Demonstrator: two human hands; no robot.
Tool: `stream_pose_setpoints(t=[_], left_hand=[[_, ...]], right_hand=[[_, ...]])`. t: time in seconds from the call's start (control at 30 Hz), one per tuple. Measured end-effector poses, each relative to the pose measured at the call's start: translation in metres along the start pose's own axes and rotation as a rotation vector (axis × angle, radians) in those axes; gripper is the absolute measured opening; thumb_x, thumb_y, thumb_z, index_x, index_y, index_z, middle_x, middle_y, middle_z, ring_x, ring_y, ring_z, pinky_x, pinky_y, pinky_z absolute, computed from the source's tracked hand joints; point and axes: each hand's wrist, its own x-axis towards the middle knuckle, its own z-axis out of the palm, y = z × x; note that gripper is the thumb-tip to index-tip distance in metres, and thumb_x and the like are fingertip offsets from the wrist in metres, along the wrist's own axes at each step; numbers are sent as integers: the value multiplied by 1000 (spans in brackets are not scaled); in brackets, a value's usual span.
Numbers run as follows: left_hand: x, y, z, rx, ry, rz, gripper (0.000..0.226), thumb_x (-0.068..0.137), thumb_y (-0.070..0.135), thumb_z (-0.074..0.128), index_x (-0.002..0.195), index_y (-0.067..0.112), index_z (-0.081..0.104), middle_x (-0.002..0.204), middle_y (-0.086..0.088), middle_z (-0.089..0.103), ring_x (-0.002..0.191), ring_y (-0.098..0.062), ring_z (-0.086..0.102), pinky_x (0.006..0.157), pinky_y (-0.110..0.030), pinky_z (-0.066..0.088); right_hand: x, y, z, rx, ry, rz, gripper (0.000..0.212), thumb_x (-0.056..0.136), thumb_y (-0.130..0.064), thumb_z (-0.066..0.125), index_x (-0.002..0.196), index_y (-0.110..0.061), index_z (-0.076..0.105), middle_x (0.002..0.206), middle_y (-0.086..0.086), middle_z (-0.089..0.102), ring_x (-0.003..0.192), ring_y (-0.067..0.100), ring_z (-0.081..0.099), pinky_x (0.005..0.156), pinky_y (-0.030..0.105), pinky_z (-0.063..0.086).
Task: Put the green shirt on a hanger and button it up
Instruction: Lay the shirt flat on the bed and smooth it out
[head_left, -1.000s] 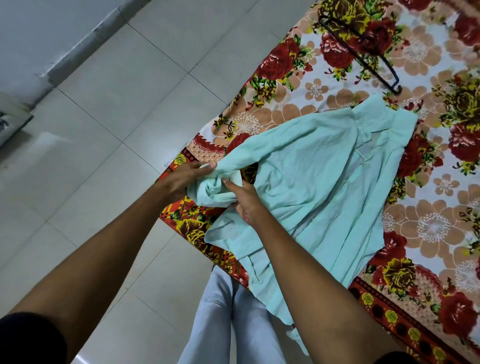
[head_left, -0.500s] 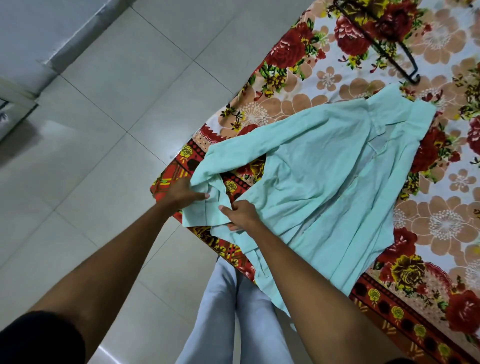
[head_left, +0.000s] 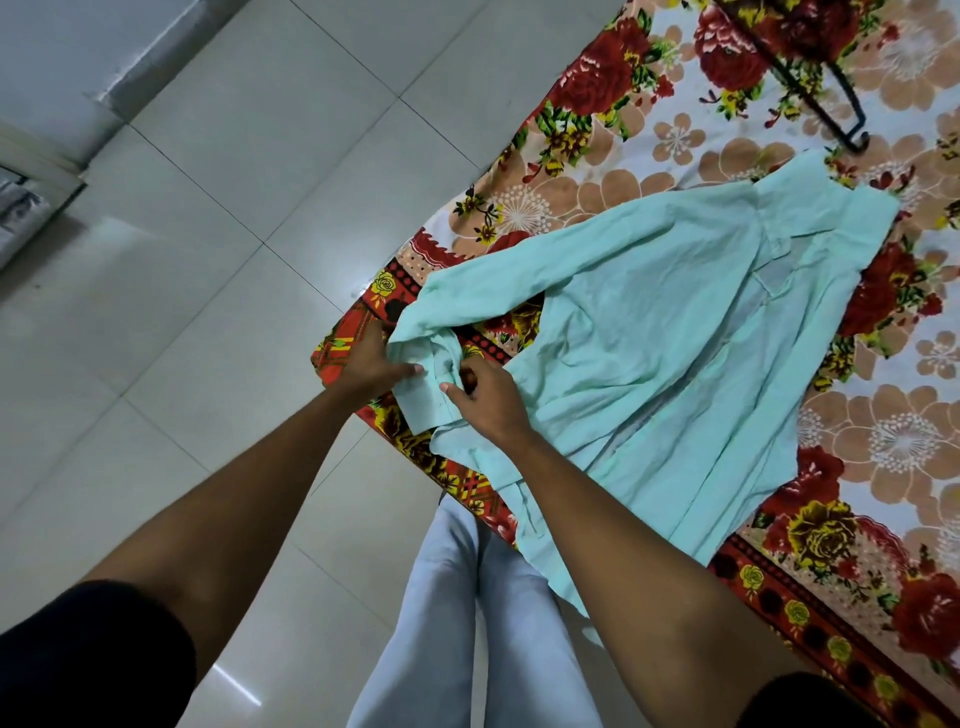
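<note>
On the near left corner of the flowered bedspread, over a pale tiled floor: a green shirt spread flat, collar toward the far right, hem spilling off the near edge above light trouser legs. One long sleeve stretched leftward to the corner, its cuff bunched between the two hands. Left hand laid on the left side of the cuff, thumb pressed onto the cloth, remaining fingers hidden under or behind the fabric, so cannot tell whether curled round it. Right hand just right of the cuff, thumb and curled fingers pinching the fabric at the cuff opening. Hands close together, not touching. Far off at the upper right, a black hanger lying on the bedspread, near the collar but apart from the shirt, partly cut off by the frame edge. At the far left, a grey wall base.
</note>
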Motion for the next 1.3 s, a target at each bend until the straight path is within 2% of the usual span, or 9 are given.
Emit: stream_pose_setpoints(t=[0.1,0.23,0.33,0.47,0.9,1.07,1.13,1.2,1.3], left_hand=[[-6,4,-1,-10,52,133,105,74,23,86,156,15,21,155,-11,39,140,-32,43,109,-52,48],[-18,27,16,506,189,406,104,77,30,78,160,13,18,161,-19,25,148,-40,24,119,-57,28],[-23,67,49,592,198,608,86,80,25,73,155,14,32,156,-23,32,145,-42,27,118,-62,23],[-10,125,125,635,57,853,61,77,14,70,136,5,56,137,-27,53,126,-44,48,104,-59,41],[0,239,316,638,-346,829,70,83,8,67,148,0,43,146,-25,44,132,-43,46,108,-43,43],[-14,237,359,681,-433,887,63,86,6,65,147,6,50,150,-24,45,138,-41,45,112,-42,42],[-17,231,373,687,-466,886,62,85,5,66,145,3,51,148,-26,48,136,-43,46,112,-47,43],[-21,227,390,726,-523,849,68,85,10,70,149,6,47,152,-24,43,140,-42,43,113,-48,41],[-24,221,405,950,-514,773,68,89,23,72,151,16,46,163,-16,27,149,-35,27,112,-48,40]], right_hand=[[-13,6,-11,-11,20,-63,37,101,-45,58,119,-14,67,111,4,63,101,22,60,87,37,53],[-22,21,-36,16,155,-29,35,105,-35,53,128,-14,69,120,7,63,117,24,58,96,40,52],[-23,36,-73,24,291,16,28,103,-25,58,124,-11,70,115,9,64,112,27,60,94,39,52],[-16,89,-129,18,455,152,24,96,-19,62,114,-8,72,111,13,67,105,33,66,92,48,56],[-42,213,-234,-40,736,415,37,89,-13,69,126,-12,68,126,11,61,123,34,54,104,43,46],[-74,241,-241,-22,798,887,71,84,-40,79,143,-15,49,142,15,51,131,38,48,97,53,48],[-85,260,-240,151,744,987,62,83,-44,78,133,-14,58,134,15,59,124,39,56,97,51,50],[-101,280,-245,328,745,936,31,87,-35,75,104,-9,72,105,13,73,100,35,69,80,37,52],[-131,308,-257,432,877,777,33,93,-24,73,68,-11,56,64,3,54,68,24,52,61,31,31]])
